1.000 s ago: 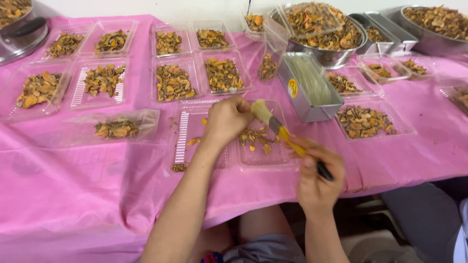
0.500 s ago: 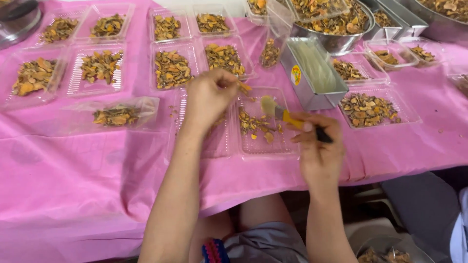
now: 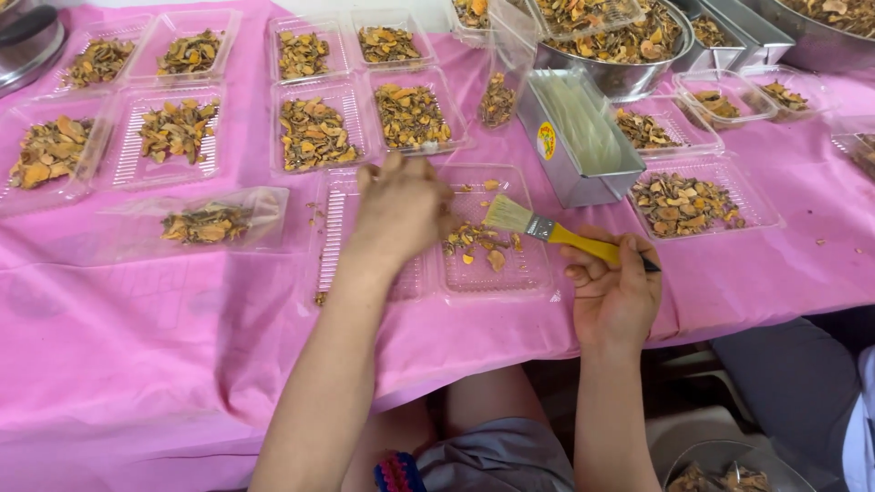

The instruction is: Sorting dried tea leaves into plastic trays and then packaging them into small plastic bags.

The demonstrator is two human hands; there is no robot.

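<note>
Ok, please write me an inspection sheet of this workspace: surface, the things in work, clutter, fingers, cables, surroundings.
Surface: pink tablecloth, a few crumbs on it.
Things in work: open clear tray holding a few dried pieces; yellow-handled brush, bristles over it.
Clutter: filled trays, metal tin, steel bowl.
Fingers: left hand over the tray, fingers curled down; right hand grips the brush.
Cables: nothing seen.
Surroundings: another person's clothing at right.

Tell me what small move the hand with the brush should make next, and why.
Probably lower the brush so its bristles meet the dried pieces in the open clear tray. The right hand holds the yellow handle with the bristles just above the tray, while the left hand rests over the tray's near side, beside the pieces.
</note>
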